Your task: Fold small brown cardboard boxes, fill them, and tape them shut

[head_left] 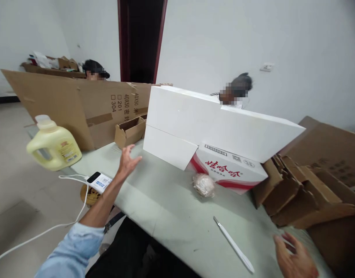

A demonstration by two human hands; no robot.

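Observation:
My left hand (pixel 128 163) is over the left part of the table, open with thumb and fingers spread and nothing in it. Just beyond its fingers stands a small open brown cardboard box (pixel 130 132). At the lower right my right hand (pixel 296 255), slightly blurred, has its fingers half curled and apart, with nothing visible in it. A slim white craft knife (pixel 233 244) lies on the table to its left, not touched. Farther back, a round bundle wrapped in clear plastic (pixel 204 184) rests against a white and red printed carton (pixel 229 166).
White board panels (pixel 183 116) and a large brown carton (pixel 102 112) wall off the table's (pixel 165 193) far side; two people sit behind. A yellow jug (pixel 55 144) and a cabled phone-like device (pixel 100 181) are left. Brown cardboard boxes (pixel 299 193) crowd the right.

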